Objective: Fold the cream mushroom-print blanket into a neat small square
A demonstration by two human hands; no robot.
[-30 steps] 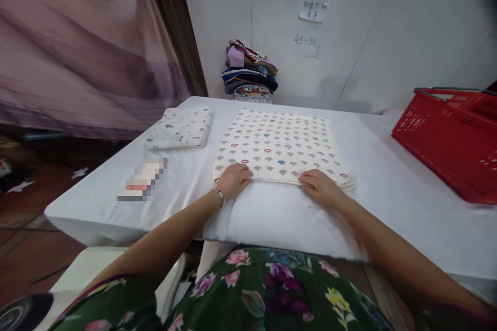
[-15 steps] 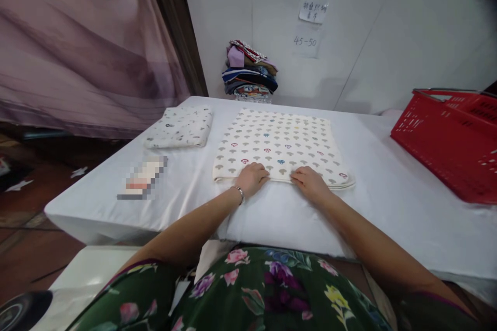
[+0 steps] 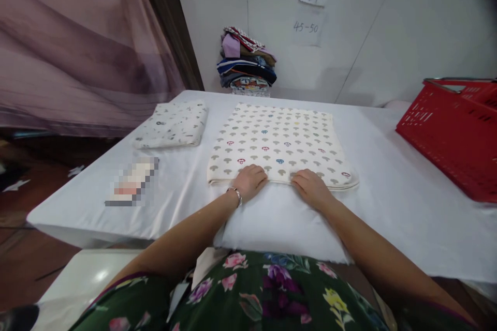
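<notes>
Our left hand and right hand press the cloth at its near edge, fingers narrow, grip unclear. It lies doubled flat; a folded piece sits upper left.

folded cloth central on table; smaller bundle left, basket right, clothes pile behind, perhaps touching wall.

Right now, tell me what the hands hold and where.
Left hand and right hand both lie on the near edge of the patterned cloth; gripping or only pressing cannot be told.
</notes>
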